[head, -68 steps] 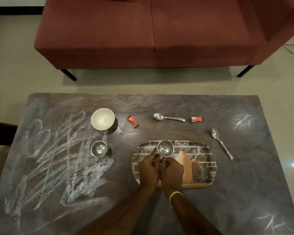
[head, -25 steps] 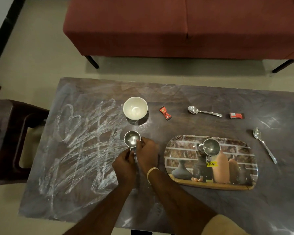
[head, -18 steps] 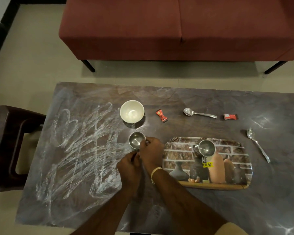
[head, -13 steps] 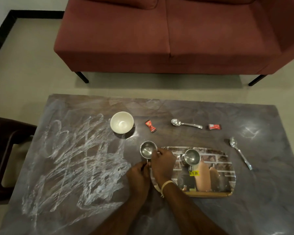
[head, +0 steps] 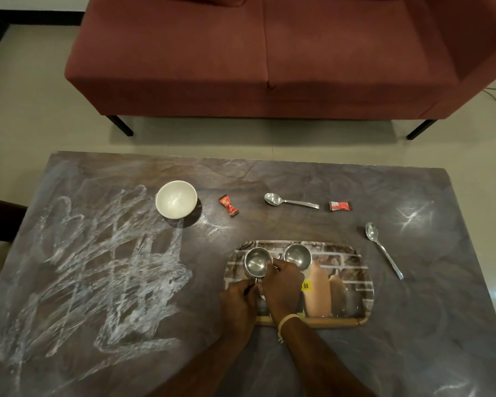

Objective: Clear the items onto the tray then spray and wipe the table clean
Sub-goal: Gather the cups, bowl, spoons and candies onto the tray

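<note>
On tray (head: 352, 270) | two steel cups (head: 257, 262) | both hands (head: 282, 287) grip left cup

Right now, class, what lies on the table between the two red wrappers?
A steel spoon, between the left wrapper and right wrapper, in the head view.
</note>
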A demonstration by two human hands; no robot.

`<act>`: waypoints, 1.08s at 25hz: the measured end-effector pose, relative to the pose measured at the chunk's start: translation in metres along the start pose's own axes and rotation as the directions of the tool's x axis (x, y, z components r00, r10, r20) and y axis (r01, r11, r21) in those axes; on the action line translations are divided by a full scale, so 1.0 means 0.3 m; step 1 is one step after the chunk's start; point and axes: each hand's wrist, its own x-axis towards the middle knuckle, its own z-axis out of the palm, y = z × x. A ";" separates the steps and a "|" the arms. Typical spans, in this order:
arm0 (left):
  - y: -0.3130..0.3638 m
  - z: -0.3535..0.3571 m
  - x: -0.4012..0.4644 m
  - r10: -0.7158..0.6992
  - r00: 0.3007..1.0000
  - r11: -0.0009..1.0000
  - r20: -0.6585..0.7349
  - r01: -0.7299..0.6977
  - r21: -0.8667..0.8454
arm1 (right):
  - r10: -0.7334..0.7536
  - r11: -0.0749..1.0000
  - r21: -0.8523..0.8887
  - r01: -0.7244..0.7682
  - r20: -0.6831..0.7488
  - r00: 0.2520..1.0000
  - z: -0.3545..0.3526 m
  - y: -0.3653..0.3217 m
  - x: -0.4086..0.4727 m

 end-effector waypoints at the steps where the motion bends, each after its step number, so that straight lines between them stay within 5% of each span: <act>1: 0.001 0.005 0.000 -0.001 1.000 1.000 0.004 0.001 0.002 | -0.009 1.000 -0.009 0.009 0.004 1.000 0.004 0.008 0.004; 12: 0.027 0.005 0.014 0.004 1.000 1.000 -0.014 -0.004 -0.023 | -0.045 0.998 -0.049 0.045 0.020 0.999 0.018 0.009 0.023; 18: -0.009 -0.108 0.038 -0.048 0.999 0.995 0.010 0.049 -0.087 | -0.179 0.982 -0.094 0.167 -0.141 0.974 0.033 -0.061 0.004; 24: -0.092 -0.401 0.257 -0.119 0.933 0.993 -0.341 0.120 -0.018 | -0.271 0.926 -0.316 0.206 -0.180 0.946 0.096 -0.212 0.041; 27: -0.104 -0.508 0.400 -0.192 0.921 0.981 -0.338 0.169 -0.095 | -0.352 0.903 -0.309 0.297 -0.137 0.926 0.157 -0.291 0.064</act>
